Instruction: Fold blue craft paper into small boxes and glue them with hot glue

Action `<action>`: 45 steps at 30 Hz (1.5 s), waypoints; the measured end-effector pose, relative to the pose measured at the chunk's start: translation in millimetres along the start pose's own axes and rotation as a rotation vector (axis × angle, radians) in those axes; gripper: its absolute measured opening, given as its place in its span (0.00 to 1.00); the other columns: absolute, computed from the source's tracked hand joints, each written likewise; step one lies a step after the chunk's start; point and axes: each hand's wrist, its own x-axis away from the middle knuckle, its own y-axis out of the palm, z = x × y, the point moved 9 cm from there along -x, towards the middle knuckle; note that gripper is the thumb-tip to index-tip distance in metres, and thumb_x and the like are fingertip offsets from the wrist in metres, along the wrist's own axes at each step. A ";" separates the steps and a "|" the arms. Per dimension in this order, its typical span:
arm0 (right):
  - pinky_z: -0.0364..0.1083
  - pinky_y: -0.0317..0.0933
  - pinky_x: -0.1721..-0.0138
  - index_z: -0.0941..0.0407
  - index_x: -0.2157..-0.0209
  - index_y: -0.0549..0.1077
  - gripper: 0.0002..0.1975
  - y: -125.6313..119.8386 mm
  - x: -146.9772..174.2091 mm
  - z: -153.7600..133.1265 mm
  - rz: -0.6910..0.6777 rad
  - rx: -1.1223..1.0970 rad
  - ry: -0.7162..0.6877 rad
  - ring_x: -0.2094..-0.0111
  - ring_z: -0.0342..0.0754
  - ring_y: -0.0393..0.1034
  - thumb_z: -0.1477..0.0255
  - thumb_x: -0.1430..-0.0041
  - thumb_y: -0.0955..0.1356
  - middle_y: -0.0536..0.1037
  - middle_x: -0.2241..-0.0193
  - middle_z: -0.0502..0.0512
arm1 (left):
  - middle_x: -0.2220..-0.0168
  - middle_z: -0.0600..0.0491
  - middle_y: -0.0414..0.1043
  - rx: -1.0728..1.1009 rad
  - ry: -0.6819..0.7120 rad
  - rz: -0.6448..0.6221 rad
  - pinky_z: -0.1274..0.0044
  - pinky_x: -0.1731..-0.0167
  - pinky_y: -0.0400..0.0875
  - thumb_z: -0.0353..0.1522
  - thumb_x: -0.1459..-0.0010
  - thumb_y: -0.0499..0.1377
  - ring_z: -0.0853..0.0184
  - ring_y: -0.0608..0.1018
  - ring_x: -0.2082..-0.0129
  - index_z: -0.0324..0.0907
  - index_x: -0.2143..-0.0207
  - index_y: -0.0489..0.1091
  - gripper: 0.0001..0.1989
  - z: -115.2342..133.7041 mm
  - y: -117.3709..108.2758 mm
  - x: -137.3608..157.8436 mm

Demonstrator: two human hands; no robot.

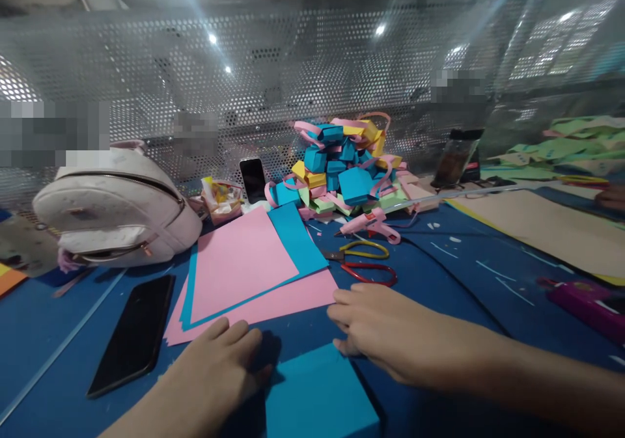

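Observation:
A blue paper box (317,392) sits at the table's near edge, partly cut off by the bottom of the view. My left hand (222,353) is at its left far corner, fingers curled and thumb against the edge. At the far right corner, my right hand (364,321) has its fingers bent and the thumb tip on the box's rim. Just beyond the hands lie stacked pink sheets (239,262) and blue sheets (295,236). Scissors (368,262) with one yellow and one red handle rest beyond my right hand, with a pink glue gun (374,225) behind them.
A black phone (134,334) lies at left, near a white backpack (117,210). A pile of coloured paper boxes (342,164) stands against the perforated metal panel (312,67). At right are a purple tool (586,304), a cable (459,282) and large beige sheets (537,223).

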 end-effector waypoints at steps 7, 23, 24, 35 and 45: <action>0.46 0.51 0.71 0.56 0.72 0.78 0.08 -9.0 -0.6 2.0 -0.028 -0.148 -0.014 0.66 0.47 0.67 0.83 0.45 0.69 0.75 0.71 0.51 | 0.70 0.54 0.72 0.373 -0.146 -0.079 0.72 0.67 0.59 0.31 0.37 0.59 0.66 0.72 0.68 0.46 0.73 0.76 0.11 -10.8 -2.7 -0.1; 0.41 0.57 0.66 0.54 0.61 0.76 0.05 -7.6 -4.2 10.4 0.067 -0.265 0.012 0.60 0.46 0.73 0.75 0.40 0.71 0.80 0.63 0.49 | 0.64 0.55 0.77 0.598 -0.265 -0.137 0.77 0.64 0.66 0.24 0.43 0.59 0.66 0.77 0.64 0.47 0.62 0.76 0.10 -7.7 1.5 -4.5; 0.41 0.57 0.66 0.54 0.62 0.76 0.04 -6.9 -4.6 11.6 0.073 -0.270 0.008 0.60 0.46 0.73 0.75 0.39 0.71 0.80 0.63 0.49 | 0.63 0.55 0.78 0.615 -0.256 -0.141 0.77 0.63 0.66 0.25 0.43 0.59 0.66 0.78 0.63 0.47 0.61 0.76 0.11 -9.0 1.7 -4.5; 0.41 0.60 0.65 0.55 0.61 0.76 0.08 -4.4 -9.6 20.0 0.140 -0.278 0.106 0.61 0.47 0.74 0.78 0.37 0.65 0.80 0.63 0.52 | 0.68 0.53 0.78 0.584 -0.353 -0.060 0.79 0.69 0.63 0.27 0.41 0.58 0.66 0.79 0.67 0.44 0.65 0.76 0.08 -22.5 0.2 -2.7; 0.43 0.61 0.59 0.53 0.54 0.75 0.18 -11.0 -9.4 31.5 0.291 -0.497 0.172 0.57 0.48 0.74 0.83 0.40 0.62 0.80 0.56 0.51 | 0.66 0.51 0.81 0.694 -0.471 0.228 0.78 0.68 0.70 0.25 0.43 0.55 0.65 0.79 0.70 0.43 0.58 0.75 0.13 -47.5 -9.1 11.6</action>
